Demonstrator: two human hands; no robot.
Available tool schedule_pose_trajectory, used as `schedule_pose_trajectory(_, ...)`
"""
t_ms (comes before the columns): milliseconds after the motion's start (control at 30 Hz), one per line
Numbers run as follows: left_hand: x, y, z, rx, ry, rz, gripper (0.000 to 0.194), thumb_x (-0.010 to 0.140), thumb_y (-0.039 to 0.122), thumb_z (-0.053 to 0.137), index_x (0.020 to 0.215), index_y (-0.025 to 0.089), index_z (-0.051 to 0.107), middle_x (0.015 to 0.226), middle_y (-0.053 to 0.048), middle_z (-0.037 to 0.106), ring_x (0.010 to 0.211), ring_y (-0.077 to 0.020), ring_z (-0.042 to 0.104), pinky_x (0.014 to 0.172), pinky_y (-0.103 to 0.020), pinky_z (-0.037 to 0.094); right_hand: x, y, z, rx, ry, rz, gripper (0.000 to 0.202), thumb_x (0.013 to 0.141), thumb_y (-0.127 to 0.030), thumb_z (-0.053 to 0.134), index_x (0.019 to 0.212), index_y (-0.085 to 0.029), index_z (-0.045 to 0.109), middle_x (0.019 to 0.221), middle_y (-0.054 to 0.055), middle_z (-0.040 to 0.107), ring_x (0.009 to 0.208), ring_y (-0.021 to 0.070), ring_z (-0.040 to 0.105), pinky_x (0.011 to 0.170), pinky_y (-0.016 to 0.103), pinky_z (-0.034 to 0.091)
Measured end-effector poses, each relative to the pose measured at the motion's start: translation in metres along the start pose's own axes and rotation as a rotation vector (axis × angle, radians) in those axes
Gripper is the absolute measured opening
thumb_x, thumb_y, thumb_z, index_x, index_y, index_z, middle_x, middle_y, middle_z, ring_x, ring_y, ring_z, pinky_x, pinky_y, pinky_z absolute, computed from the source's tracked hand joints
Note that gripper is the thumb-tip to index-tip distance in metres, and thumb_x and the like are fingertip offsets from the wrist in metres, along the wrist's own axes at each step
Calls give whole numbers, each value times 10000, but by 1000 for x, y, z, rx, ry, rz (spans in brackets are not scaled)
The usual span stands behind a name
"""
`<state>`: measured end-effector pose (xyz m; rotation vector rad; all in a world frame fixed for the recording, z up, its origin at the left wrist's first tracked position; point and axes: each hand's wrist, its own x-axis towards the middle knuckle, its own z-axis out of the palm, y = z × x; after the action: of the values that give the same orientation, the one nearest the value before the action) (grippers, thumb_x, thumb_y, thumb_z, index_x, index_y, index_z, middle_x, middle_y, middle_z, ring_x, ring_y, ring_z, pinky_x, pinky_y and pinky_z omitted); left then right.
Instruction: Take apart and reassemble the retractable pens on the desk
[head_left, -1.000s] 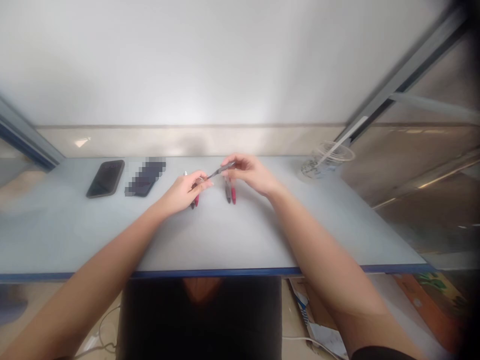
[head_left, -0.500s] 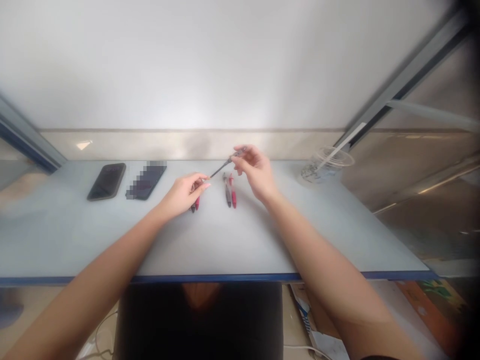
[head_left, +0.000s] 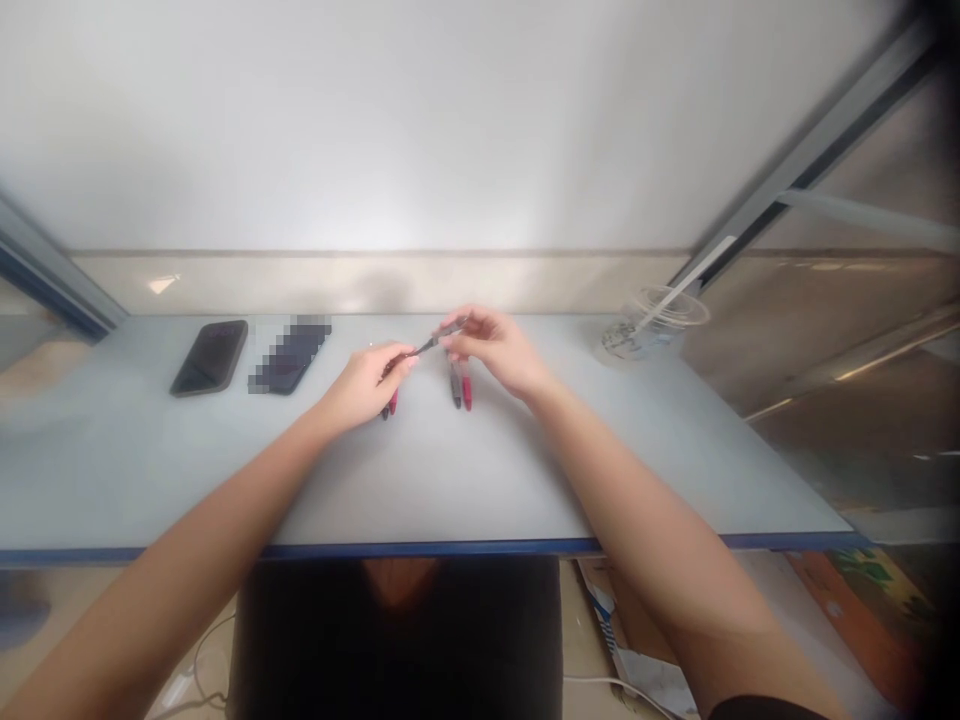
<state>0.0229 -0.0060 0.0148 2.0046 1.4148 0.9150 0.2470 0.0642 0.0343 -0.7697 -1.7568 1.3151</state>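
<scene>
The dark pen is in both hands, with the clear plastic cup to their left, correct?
Only the side is wrong: the head view shows the clear plastic cup to the right. The left hand and right hand hold the dark pen.

L grip, R grip, both on dk pen, phone L

The table presents a pale grey-blue top with a blue front edge. Toward its left end lie a black smartphone and, just beside it, a dark, partly pixelated phone. Near the middle lie a grey pen and a red pen, side by side; left of these, a black-tipped pen and a second red pen, both partly hidden. A clear plastic cup sits toward the right rear.
</scene>
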Motion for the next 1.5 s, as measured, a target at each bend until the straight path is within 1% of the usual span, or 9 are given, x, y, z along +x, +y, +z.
schedule_pose_trajectory(300, -1, -1, -3, 69, 52, 53, 361, 1052, 425, 492, 1206, 216, 743, 879, -34, 706, 581, -165, 627, 695, -336, 518, -10, -12, -2, -275, -89, 140, 560, 922, -670, 655, 662, -187, 540, 557, -9, 580, 462, 141, 613, 589, 296, 450)
schedule_pose_trajectory(433, 1, 0, -6, 207, 18, 127, 382, 1087, 376, 431, 1184, 205, 759, 659, -8, 685, 698, -224, 660, 869, -374, 507, -8, -9, -6, -162, -200, 76, 446, 830, -577, 810, 936, -206, 586, 724, -20, 675, 487, 150, 652, 558, 282, 455)
schedule_pose_trajectory(600, 3, -1, -7, 364, 8, 216, 353, 1091, 330, 424, 1137, 208, 752, 627, -8, 692, 857, -262, 692, 965, -404, 482, -8, -6, -1, -370, -122, 166, 548, 998, -655, 533, 718, -185, 559, 559, 3, 599, 481, 159, 652, 637, 306, 486)
schedule_pose_trajectory(733, 5, -11, -4, 393, 29, 267, 383, 1102, 345, 400, 1069, 210, 756, 649, -21, 694, 885, -264, 709, 939, -405, 495, -8, -8, 0, -343, -129, 69, 414, 886, -591, 740, 905, -195, 623, 679, 5, 688, 540, 161, 643, 626, 293, 469)
schedule_pose_trajectory(867, 8, -21, -2, 418, 39, 343, 383, 1105, 364, 400, 1115, 218, 755, 766, -46, 733, 1009, -279, 714, 955, -412, 490, -9, -9, -1, -481, -143, 179, 551, 995, -642, 537, 689, -186, 589, 562, 29, 640, 520, 166, 622, 645, 306, 453)
schedule_pose_trajectory(1000, 8, -24, -5, 474, 26, 332, 398, 1109, 353, 382, 1046, 220, 751, 844, -52, 739, 858, -249, 693, 888, -397, 495, -10, -9, -1, -528, -179, 67, 271, 956, -457, 682, 925, -190, 650, 654, -1, 693, 565, 153, 610, 638, 280, 418)
schedule_pose_trajectory(1167, 6, -17, -10, 414, -27, 291, 391, 1104, 349, 389, 907, 228, 703, 749, -24, 689, 731, -216, 618, 766, -343, 478, -11, -8, 2, -554, -168, 98, 432, 1056, -505, 489, 800, -179, 611, 603, 13, 645, 535, 148, 599, 636, 286, 427)
schedule_pose_trajectory(1300, 4, -8, -10, 368, -39, 248, 383, 1095, 331, 392, 817, 228, 635, 683, -9, 642, 681, -206, 585, 690, -325, 447, -12, -9, 2, -503, -176, 43, 265, 998, -443, 638, 991, -179, 661, 655, -5, 670, 554, 147, 624, 638, 275, 427)
schedule_pose_trajectory(1500, 5, -14, -8, 378, -35, 315, 385, 1104, 340, 399, 786, 230, 586, 661, -2, 616, 683, -207, 578, 695, -333, 438, -11, -10, 2, -539, -239, 75, 414, 1064, -460, 517, 761, -184, 581, 579, -7, 617, 506, 130, 591, 597, 266, 416)
